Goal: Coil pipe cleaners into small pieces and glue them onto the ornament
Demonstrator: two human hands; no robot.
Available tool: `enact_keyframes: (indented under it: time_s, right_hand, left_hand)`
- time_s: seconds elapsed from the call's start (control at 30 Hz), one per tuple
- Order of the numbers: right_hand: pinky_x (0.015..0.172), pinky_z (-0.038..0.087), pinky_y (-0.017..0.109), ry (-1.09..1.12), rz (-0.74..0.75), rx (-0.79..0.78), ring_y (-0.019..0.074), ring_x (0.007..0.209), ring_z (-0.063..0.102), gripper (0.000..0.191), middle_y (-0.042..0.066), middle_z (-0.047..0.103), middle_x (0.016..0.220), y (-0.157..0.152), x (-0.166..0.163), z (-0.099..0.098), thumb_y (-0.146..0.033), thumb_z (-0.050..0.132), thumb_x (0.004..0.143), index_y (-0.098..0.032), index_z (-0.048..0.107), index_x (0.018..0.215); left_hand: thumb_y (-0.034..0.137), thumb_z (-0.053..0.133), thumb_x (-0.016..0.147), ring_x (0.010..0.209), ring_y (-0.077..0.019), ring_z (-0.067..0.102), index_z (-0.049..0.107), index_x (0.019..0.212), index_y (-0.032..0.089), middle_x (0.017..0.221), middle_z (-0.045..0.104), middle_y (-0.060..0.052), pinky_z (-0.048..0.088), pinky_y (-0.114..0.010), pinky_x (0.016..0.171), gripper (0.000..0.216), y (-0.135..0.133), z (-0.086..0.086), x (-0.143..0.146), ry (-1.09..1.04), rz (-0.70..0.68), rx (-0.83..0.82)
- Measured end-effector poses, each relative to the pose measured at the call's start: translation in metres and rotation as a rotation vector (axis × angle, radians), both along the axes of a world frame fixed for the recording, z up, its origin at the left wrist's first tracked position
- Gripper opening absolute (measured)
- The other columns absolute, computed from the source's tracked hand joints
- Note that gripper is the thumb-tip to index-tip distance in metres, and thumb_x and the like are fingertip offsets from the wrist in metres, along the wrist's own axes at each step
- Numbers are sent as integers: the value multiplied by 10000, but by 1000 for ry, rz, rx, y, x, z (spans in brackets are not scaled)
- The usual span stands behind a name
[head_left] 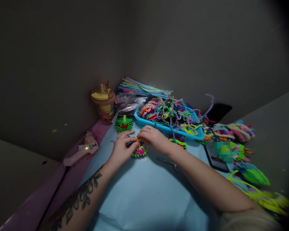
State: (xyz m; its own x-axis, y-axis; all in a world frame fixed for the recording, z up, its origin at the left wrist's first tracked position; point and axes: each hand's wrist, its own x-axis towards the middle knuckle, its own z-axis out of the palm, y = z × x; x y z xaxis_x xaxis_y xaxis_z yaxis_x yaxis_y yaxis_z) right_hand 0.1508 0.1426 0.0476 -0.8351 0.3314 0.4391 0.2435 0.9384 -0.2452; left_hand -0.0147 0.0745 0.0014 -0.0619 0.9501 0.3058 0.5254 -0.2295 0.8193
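A small multicoloured pipe-cleaner figure [140, 150] lies on the light blue table cover [144, 192]. My left hand [122, 148] and my right hand [152, 137] meet over its top, fingers pinched on an orange bit of it. My left forearm bears a leaf tattoo. A green pipe-cleaner creature [124, 124] with a red mouth stands just behind my left hand.
A blue tray [167, 128] heaped with coloured pipe cleaners sits behind my hands. A brown and yellow cup [103, 102] stands at the back left, a pink glue gun [83, 151] lies left, metal scissors [170, 163] near my right wrist. More fuzzy pieces and a phone [215, 158] lie right.
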Motion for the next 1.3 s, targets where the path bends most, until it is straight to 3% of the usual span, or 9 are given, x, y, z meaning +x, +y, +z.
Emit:
enact_keyframes:
  time_s: [0.27, 0.6, 1.0, 1.3]
  right_hand:
    - [711, 442, 302, 61, -81, 3, 188, 802, 527, 146, 80, 647, 829, -10, 6, -8, -163, 490, 907, -168, 636, 896]
    - [703, 472, 328, 145, -55, -37, 196, 774, 539, 160, 98, 656, 804, -10, 6, -12, -146, 504, 888, -152, 663, 905]
    - [754, 461, 344, 10, -97, -150, 200, 772, 576, 102, 80, 657, 776, -14, 3, -4, -170, 572, 856, -151, 672, 856]
    - [711, 436, 284, -40, -188, -246, 177, 769, 573, 84, 57, 636, 784, -19, 5, -3, -194, 670, 802, -150, 680, 873]
  left_hand:
    - [172, 682, 729, 1104, -260, 545, 744, 769, 213, 1126, 647, -76, 394, -472, 987, 84, -1, 5, 1, 45, -28, 1]
    - [177, 662, 754, 1063, -234, 535, 730, 744, 223, 1068, 590, -54, 409, -435, 963, 83, -5, 7, 2, 50, -32, 37]
    - [186, 671, 755, 1016, -239, 527, 726, 776, 213, 1007, 585, -56, 413, -414, 910, 65, -6, 8, 1, 130, -25, 109]
    - [160, 548, 809, 1042, -246, 516, 718, 867, 234, 1046, 595, -62, 414, -429, 907, 194, -9, 11, -3, 215, -115, 93]
